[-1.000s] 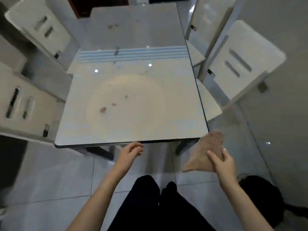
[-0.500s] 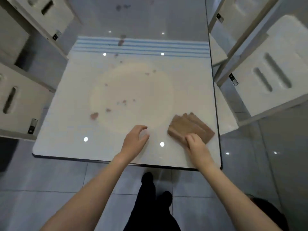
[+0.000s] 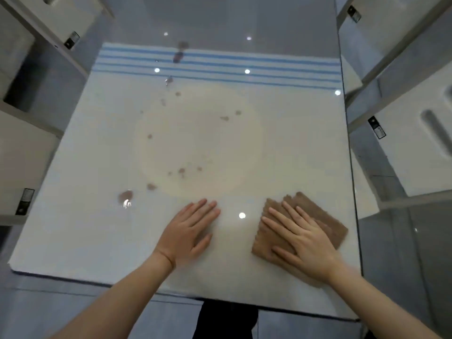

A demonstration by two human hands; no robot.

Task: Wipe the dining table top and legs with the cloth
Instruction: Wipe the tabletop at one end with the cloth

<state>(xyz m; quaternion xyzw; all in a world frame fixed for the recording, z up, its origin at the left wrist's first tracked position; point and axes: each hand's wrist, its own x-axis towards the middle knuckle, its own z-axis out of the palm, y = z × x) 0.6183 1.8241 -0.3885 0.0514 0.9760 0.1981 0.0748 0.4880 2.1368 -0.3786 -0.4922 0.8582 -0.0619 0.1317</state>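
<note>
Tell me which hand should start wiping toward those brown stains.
Right, most likely. The right hand lies flat on the brown cloth on the table top; the left hand rests bare beside it, holding nothing.

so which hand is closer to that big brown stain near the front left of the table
Left. The left hand lies flat on the table just right of the stain. The right hand presses the cloth farther right, beyond the left hand.

I can read no text from here. Small black tags (image 3: 378,127) sit on the chair backs (image 3: 415,155) either side of the desk (image 3: 73,241), but their print is too small and blurred for me to make out.
</note>
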